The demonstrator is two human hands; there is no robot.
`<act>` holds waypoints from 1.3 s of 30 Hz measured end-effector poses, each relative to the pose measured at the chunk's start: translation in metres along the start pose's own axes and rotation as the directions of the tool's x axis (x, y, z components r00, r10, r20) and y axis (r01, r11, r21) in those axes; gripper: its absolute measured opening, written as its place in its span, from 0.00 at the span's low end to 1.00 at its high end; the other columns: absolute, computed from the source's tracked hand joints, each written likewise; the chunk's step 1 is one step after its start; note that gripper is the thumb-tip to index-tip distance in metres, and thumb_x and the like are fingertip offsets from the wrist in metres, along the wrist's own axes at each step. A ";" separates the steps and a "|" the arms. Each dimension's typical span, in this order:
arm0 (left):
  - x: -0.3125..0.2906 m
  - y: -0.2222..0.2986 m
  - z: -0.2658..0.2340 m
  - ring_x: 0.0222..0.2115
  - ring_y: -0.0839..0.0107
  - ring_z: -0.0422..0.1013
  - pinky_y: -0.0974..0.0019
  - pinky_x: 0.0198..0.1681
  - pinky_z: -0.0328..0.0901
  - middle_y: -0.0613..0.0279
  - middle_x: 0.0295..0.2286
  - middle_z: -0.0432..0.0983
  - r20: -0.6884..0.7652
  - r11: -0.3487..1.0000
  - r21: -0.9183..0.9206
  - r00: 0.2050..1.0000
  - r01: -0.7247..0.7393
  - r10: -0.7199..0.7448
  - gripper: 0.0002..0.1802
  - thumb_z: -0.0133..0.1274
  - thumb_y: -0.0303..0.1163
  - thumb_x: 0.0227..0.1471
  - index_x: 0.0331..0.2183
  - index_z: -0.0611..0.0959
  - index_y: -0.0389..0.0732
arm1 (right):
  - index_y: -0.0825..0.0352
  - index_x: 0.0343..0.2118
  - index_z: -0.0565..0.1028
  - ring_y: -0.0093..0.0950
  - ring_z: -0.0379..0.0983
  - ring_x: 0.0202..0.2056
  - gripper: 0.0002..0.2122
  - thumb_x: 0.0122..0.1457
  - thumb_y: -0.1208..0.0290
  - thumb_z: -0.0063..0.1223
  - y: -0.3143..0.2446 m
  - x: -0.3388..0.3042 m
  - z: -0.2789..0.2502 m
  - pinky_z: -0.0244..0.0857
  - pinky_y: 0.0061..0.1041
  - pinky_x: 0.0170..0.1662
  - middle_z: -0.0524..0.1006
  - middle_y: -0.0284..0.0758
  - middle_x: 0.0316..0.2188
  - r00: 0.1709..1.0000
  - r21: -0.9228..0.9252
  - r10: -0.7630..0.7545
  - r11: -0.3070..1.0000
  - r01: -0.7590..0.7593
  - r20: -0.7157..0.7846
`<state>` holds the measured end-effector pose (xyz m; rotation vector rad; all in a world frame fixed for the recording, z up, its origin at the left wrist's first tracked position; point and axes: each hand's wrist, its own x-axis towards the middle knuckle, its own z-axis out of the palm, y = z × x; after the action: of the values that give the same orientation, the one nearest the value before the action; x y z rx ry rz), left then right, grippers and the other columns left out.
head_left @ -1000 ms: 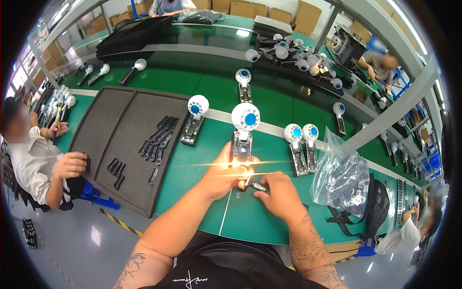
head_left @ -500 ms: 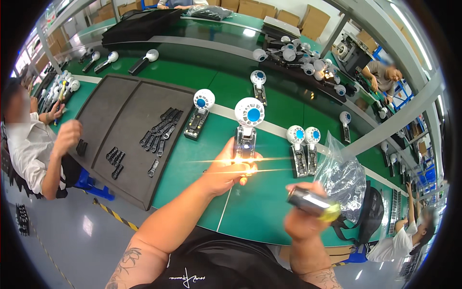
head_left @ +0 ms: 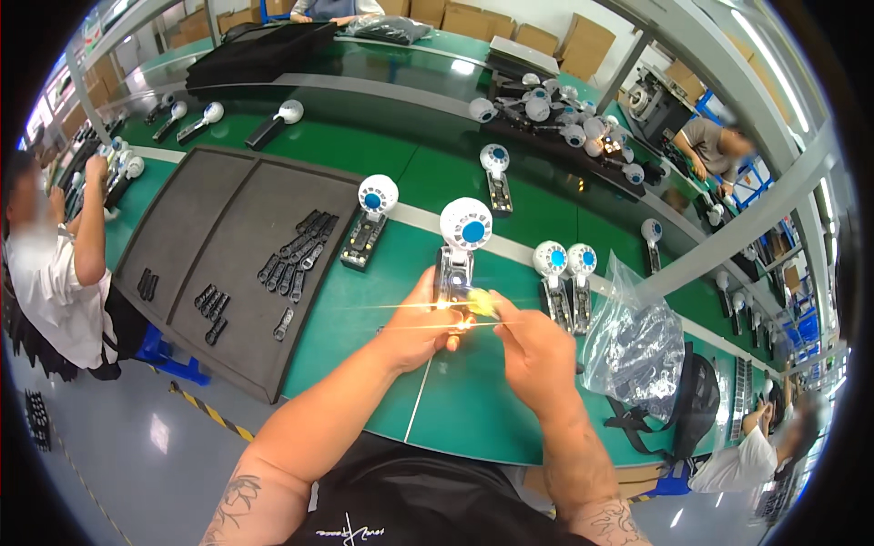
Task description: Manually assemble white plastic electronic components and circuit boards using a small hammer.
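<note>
My left hand (head_left: 410, 335) is closed round the dark handle of a handheld fan-like device (head_left: 465, 226), held upright over the green bench. Its round white head has slots round a blue disc. Bright lights glare from the lower handle and hide detail there. My right hand (head_left: 539, 359) grips a dark cylindrical tool with a yellow end (head_left: 482, 303); that end is at the lit handle, and whether it touches is unclear. Similar devices with exposed handle insides stand nearby: one to the left (head_left: 361, 227), one behind (head_left: 496, 177), and a pair on the right (head_left: 564, 284).
A dark grey tray (head_left: 205, 282) with several black handle parts lies left. Right are a clear plastic bag (head_left: 637, 337) and a black bag (head_left: 699, 400). Beyond runs a green belt (head_left: 391, 146); farther back is a pile of devices (head_left: 546, 107). A metal post (head_left: 728, 246) slants at right. Co-workers sit around.
My right hand has brought the tool left and up to the lit handle. My left hand still holds the device, slightly lower. The co-worker at left has raised an arm toward the far devices.
</note>
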<state>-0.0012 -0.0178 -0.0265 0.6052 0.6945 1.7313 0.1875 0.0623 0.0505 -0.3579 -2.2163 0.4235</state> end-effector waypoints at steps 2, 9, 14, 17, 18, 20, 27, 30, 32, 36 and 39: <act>-0.001 0.000 -0.002 0.30 0.72 0.73 0.76 0.22 0.66 0.51 0.44 0.77 -0.002 1.000 -0.023 1.000 0.009 -0.009 0.41 0.50 0.14 0.49 0.64 0.63 0.44 | 0.65 0.55 0.82 0.30 0.74 0.26 0.24 0.52 0.85 0.62 0.001 0.003 0.003 0.69 0.29 0.31 0.83 0.36 0.33 0.996 -0.030 0.044 0.999 -0.042 0.077; 0.003 0.009 0.005 0.33 0.71 0.74 0.74 0.25 0.69 0.51 0.43 0.75 0.066 0.998 0.057 0.998 0.016 -0.020 0.40 0.55 0.17 0.54 0.64 0.59 0.41 | 0.67 0.38 0.84 0.30 0.73 0.26 0.11 0.50 0.83 0.65 -0.014 0.007 -0.005 0.69 0.26 0.33 0.82 0.34 0.29 0.996 0.024 0.080 0.997 -0.079 -0.048; -0.006 0.006 0.002 0.34 0.69 0.74 0.72 0.26 0.70 0.51 0.43 0.74 0.050 0.999 0.041 0.999 0.009 -0.011 0.40 0.54 0.16 0.54 0.65 0.58 0.41 | 0.67 0.44 0.84 0.29 0.71 0.24 0.16 0.51 0.84 0.62 -0.011 -0.020 -0.015 0.67 0.27 0.31 0.80 0.34 0.28 0.996 -0.012 0.089 0.996 -0.089 -0.010; 0.000 0.008 0.003 0.35 0.68 0.74 0.71 0.26 0.70 0.51 0.43 0.74 0.084 1.000 0.004 0.996 0.007 -0.007 0.41 0.53 0.15 0.53 0.65 0.58 0.41 | 0.66 0.51 0.84 0.29 0.70 0.24 0.22 0.52 0.85 0.60 -0.006 -0.023 -0.017 0.66 0.28 0.29 0.79 0.34 0.29 0.999 -0.097 0.012 0.995 -0.015 -0.032; 0.003 0.008 0.002 0.35 0.68 0.74 0.70 0.26 0.71 0.51 0.44 0.74 0.076 1.000 0.024 0.997 0.017 -0.019 0.41 0.52 0.14 0.53 0.65 0.58 0.42 | 0.67 0.51 0.84 0.29 0.70 0.24 0.21 0.52 0.85 0.59 -0.008 -0.015 -0.017 0.66 0.28 0.29 0.79 0.34 0.29 0.999 -0.079 0.046 0.996 -0.047 -0.013; 0.003 0.006 -0.001 0.36 0.67 0.74 0.69 0.27 0.71 0.50 0.45 0.73 0.038 0.998 0.058 0.999 0.032 -0.034 0.43 0.52 0.13 0.52 0.66 0.58 0.43 | 0.67 0.51 0.84 0.29 0.70 0.24 0.21 0.53 0.85 0.59 -0.012 0.001 -0.019 0.66 0.28 0.29 0.79 0.34 0.29 0.993 -0.031 0.107 0.994 -0.106 0.043; -0.002 0.008 0.003 0.37 0.66 0.74 0.69 0.31 0.72 0.49 0.50 0.73 0.116 0.999 -0.053 0.993 -0.010 0.016 0.51 0.49 0.10 0.48 0.70 0.55 0.47 | 0.69 0.52 0.83 0.29 0.68 0.23 0.19 0.56 0.82 0.59 0.000 -0.004 0.003 0.64 0.28 0.28 0.79 0.34 0.28 0.993 0.007 0.097 0.995 -0.098 0.067; -0.006 0.008 -0.005 0.43 0.64 0.73 0.63 0.42 0.73 0.49 0.51 0.71 0.138 0.978 -0.197 0.990 0.062 -0.035 0.52 0.51 0.10 0.49 0.71 0.53 0.50 | 0.69 0.53 0.83 0.29 0.68 0.23 0.20 0.56 0.82 0.59 -0.011 0.007 -0.013 0.64 0.28 0.28 0.79 0.34 0.29 0.960 0.026 0.177 0.982 -0.187 0.215; -0.007 0.006 -0.012 0.45 0.63 0.73 0.61 0.46 0.73 0.49 0.51 0.71 0.138 0.966 -0.246 0.989 0.081 -0.048 0.53 0.51 0.09 0.49 0.71 0.52 0.50 | 0.68 0.53 0.83 0.29 0.68 0.23 0.20 0.56 0.83 0.58 -0.018 0.004 -0.017 0.63 0.28 0.27 0.79 0.34 0.28 0.977 0.089 0.140 0.984 -0.156 0.159; 0.003 -0.004 -0.014 0.50 0.61 0.71 0.55 0.55 0.69 0.49 0.53 0.70 0.319 0.935 -0.348 0.946 0.066 0.052 0.56 0.52 0.08 0.49 0.72 0.51 0.52 | 0.68 0.52 0.83 0.29 0.68 0.23 0.19 0.56 0.82 0.60 -0.012 -0.016 -0.010 0.64 0.26 0.28 0.80 0.35 0.29 0.998 0.063 0.031 0.998 -0.027 -0.062; 0.001 -0.004 -0.016 0.50 0.60 0.71 0.54 0.57 0.66 0.50 0.53 0.71 0.281 0.938 -0.340 0.959 0.065 0.035 0.54 0.51 0.10 0.46 0.71 0.54 0.51 | 0.70 0.52 0.83 0.29 0.69 0.24 0.19 0.56 0.82 0.60 -0.016 -0.011 -0.024 0.64 0.26 0.29 0.81 0.36 0.30 0.989 0.080 0.138 0.987 -0.141 0.048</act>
<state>-0.0104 -0.0183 -0.0408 0.5813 0.1838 1.6573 0.2114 0.0483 0.0642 -0.4648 -2.2144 0.6021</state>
